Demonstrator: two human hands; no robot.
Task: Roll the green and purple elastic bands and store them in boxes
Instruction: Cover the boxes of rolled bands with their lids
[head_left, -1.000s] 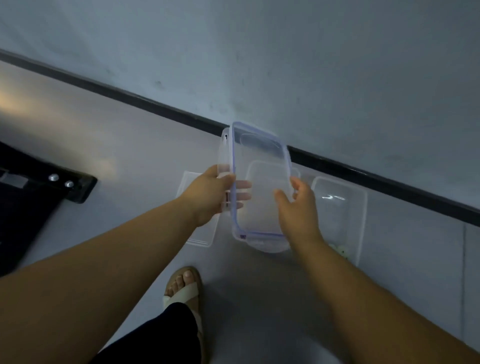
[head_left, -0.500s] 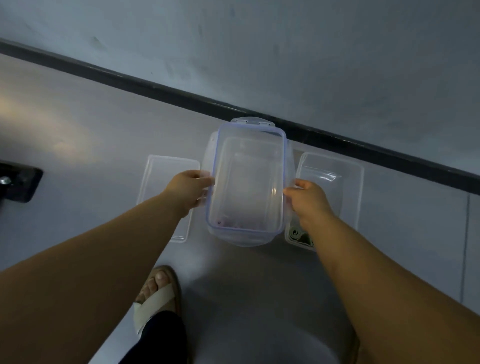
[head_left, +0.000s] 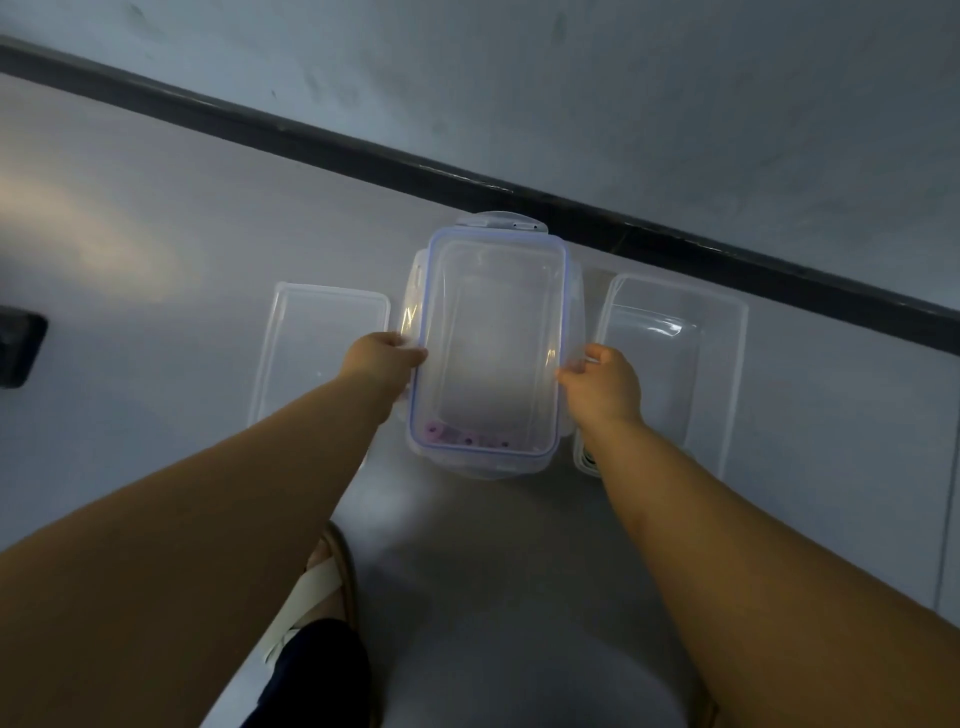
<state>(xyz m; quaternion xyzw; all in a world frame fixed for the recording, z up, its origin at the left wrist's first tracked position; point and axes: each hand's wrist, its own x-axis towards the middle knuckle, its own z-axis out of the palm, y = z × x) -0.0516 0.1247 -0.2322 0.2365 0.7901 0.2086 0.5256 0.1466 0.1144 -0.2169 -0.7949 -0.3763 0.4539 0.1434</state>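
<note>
purple elastic bands (head_left: 452, 437) lie rolled in the middle box (head_left: 519, 467) on the floor (head_left: 156, 374); left hand (head_left: 382, 358) and right hand (head_left: 605, 382) grip its lid (head_left: 493, 338) with curled fingers. latching it and closing the right box (head_left: 675, 343) seem left.

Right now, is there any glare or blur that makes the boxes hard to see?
Head view: dim overall, with a bright patch on the floor at left; a glare streak across the right box; the purple rolls inside the middle box look soft and hazy through the plastic.
</note>
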